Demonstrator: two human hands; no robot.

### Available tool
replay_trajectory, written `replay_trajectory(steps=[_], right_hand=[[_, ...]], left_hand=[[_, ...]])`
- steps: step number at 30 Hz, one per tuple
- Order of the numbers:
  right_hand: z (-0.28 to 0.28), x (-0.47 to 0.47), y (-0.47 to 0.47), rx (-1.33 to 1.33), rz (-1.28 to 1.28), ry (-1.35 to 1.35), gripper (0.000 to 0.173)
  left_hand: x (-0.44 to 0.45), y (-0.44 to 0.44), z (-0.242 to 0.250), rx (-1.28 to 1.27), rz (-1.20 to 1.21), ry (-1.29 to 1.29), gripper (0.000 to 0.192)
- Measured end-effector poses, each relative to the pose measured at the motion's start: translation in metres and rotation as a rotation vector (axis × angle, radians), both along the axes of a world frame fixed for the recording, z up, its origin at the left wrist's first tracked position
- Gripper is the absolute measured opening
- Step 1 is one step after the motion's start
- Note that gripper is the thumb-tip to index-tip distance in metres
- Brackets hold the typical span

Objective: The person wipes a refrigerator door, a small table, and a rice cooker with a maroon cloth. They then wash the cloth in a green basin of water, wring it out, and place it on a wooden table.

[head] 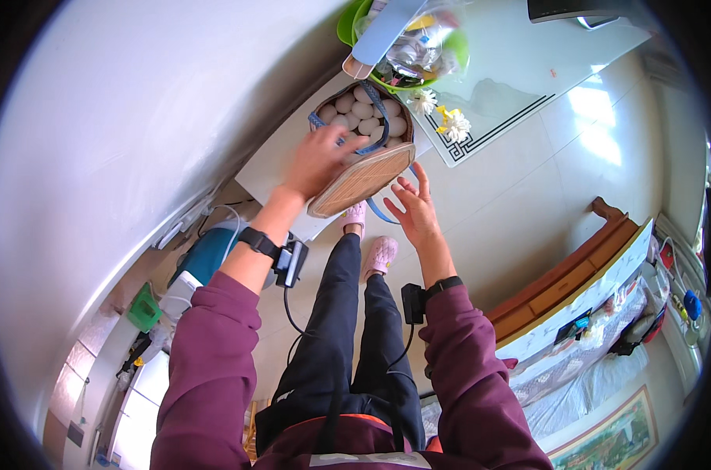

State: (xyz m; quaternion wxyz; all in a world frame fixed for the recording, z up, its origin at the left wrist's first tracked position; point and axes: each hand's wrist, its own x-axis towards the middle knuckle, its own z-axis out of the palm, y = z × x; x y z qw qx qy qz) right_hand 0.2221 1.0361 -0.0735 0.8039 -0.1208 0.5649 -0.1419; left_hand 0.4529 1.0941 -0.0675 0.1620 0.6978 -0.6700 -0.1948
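A lidded woven basket (410, 124) with blue handles stands on a white surface and holds several white eggs (362, 110). Its flat woven bamboo lid (364, 181) is tilted up and back, on the side nearer me. Over the lid's left edge and the near rim is my left hand (320, 158), slightly blurred; whether it touches the lid or the blue handle I cannot tell. To the right of the lid, my right hand (413, 205) has its fingers spread, palm partly up, with nothing in it. A blue strap (382, 212) hangs between the lid and that hand.
Behind the basket, a green basket (391, 88) holds plastic-wrapped things on a glass-topped table (508, 76). White and yellow flowers (454, 126) lie at its corner. A wall (126, 117) rises at left. Wooden furniture with drawers (567, 282) stands at right.
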Motion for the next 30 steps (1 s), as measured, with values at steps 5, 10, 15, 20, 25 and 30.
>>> replay_trajectory(steps=[5, 10, 15, 20, 25, 30], right_hand=[[-0.008, 0.000, -0.001, -0.193, 0.149, 0.052, 0.077], [-0.024, -0.018, 0.003, -0.300, 0.266, 0.130, 0.058], [-0.030, -0.027, 0.011, -0.460, 0.197, 0.043, 0.055], [-0.031, -0.006, 0.000, -0.364, 0.290, 0.230, 0.042], [-0.035, 0.021, -0.021, -0.275, 0.222, 0.422, 0.051], [-0.043, -0.010, 0.001, -0.959, 0.555, 0.878, 0.050]], left_hand=[[-0.022, -0.035, -0.019, 0.052, 0.072, -0.312, 0.034], [0.034, -0.033, -0.017, 0.215, 0.280, 0.303, 0.025], [0.092, -0.043, 0.011, 0.240, 0.410, 0.646, 0.019], [0.094, -0.051, 0.023, 0.074, 0.681, 0.908, 0.028], [0.091, -0.050, 0.031, 0.135, 0.619, 0.916, 0.025], [0.077, -0.046, 0.040, 0.276, 0.343, 0.568, 0.027]])
